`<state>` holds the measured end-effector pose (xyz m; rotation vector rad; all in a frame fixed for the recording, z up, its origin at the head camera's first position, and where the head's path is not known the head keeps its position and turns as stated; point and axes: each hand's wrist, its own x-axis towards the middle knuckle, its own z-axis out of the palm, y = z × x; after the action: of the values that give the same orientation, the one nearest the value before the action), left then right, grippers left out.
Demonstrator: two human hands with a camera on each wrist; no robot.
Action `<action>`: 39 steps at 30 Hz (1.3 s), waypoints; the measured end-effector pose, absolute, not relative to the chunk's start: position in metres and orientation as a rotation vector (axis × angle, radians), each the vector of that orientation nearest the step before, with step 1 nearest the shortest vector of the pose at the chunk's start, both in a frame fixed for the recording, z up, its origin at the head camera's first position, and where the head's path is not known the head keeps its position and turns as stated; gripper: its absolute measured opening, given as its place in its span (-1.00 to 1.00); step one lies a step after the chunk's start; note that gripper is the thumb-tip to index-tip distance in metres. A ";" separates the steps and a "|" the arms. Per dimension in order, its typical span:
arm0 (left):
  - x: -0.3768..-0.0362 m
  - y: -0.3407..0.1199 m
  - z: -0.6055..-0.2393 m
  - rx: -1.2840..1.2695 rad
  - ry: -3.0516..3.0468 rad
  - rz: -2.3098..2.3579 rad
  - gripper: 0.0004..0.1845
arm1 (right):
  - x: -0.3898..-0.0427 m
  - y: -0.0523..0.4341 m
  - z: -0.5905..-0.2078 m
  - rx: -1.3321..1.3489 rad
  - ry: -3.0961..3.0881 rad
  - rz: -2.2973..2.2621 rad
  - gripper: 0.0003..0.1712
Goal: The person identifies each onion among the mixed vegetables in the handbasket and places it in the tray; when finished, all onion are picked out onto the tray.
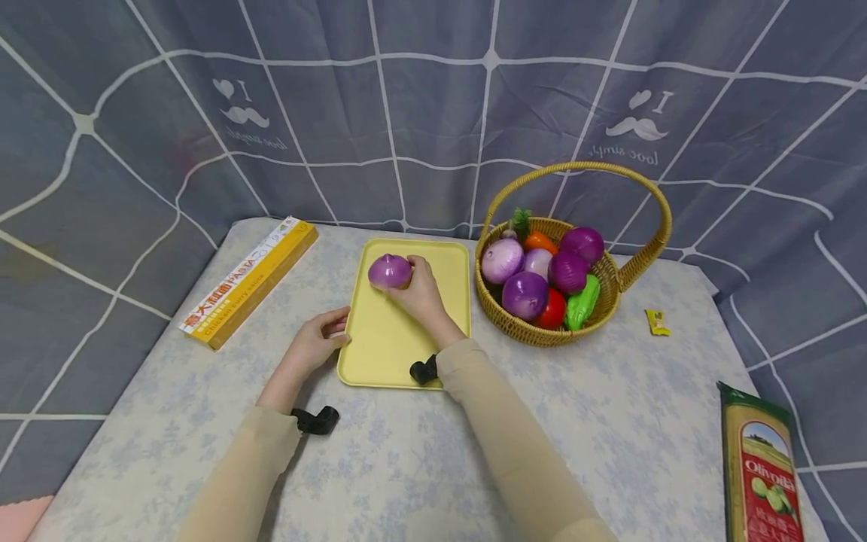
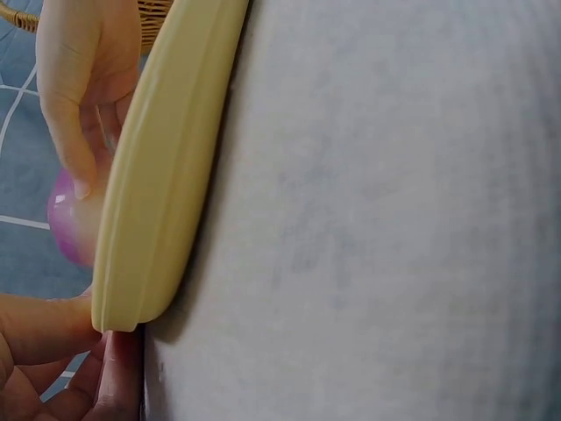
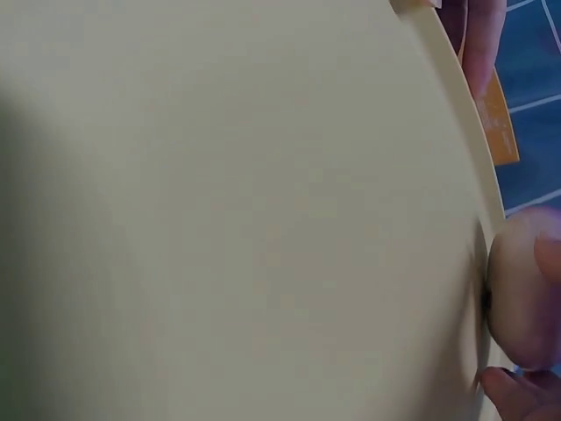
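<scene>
On the floral-clothed table (image 1: 420,452), the right hand (image 1: 420,290) grips a purple onion (image 1: 389,271); the left hand (image 1: 318,342) pinches the yellow tray (image 1: 386,346).

Both arms reach forward in beige sleeves, hands low and close together.

The left hand (image 1: 317,344) lies with its fingers (image 1: 336,325) loosely curled, thumb and fingertips pinching the near left edge of the pale yellow plastic tray (image 1: 379,354). The right hand (image 1: 421,290) stretches further forward, its fingers (image 2: 68,140) curled around the side of a purple toy onion (image 1: 389,272). A black strap sits on each wrist, and both forearms angle inward from the lower edge of the head view.
</scene>
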<state>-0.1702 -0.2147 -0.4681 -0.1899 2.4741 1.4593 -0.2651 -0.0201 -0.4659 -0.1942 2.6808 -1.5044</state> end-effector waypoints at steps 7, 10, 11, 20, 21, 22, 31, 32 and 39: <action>-0.170 -0.216 -0.463 -0.191 2.502 1.397 -0.36 | -0.257 -0.015 -0.458 -0.168 2.691 -1.459 -0.01; -0.170 -0.216 -0.463 -0.189 2.510 1.385 -0.36 | -0.251 -0.010 -0.450 -0.172 2.684 -1.477 -0.09; -0.170 -0.216 -0.463 -0.189 2.510 1.385 -0.36 | -0.249 -0.008 -0.447 -0.172 2.676 -1.496 -0.13; -0.171 -0.217 -0.464 -0.188 2.511 1.391 -0.36 | -0.223 0.025 -0.420 -0.275 2.671 -1.752 -0.49; -0.171 -0.217 -0.464 -0.190 2.512 1.396 -0.36 | -0.220 0.031 -0.417 -0.296 2.675 -1.772 -0.52; -0.171 -0.217 -0.464 -0.191 2.513 1.395 -0.36 | -0.217 0.037 -0.413 -0.318 2.684 -1.791 -0.55; -0.169 -0.212 -0.466 -0.165 2.507 1.402 -0.36 | -0.186 0.108 -0.388 -0.313 2.652 -2.020 -0.70; -0.169 -0.211 -0.466 -0.164 2.507 1.405 -0.36 | -0.183 0.117 -0.387 -0.291 2.660 -2.034 -0.71; -0.167 -0.209 -0.465 -0.181 2.496 1.427 -0.36 | -0.172 0.167 -0.386 -0.095 2.723 -2.074 -0.72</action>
<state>-0.1672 -0.2093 -0.4646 -0.1808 2.4959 1.4272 -0.1717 0.1669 -0.3858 -0.0949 2.7226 -2.0740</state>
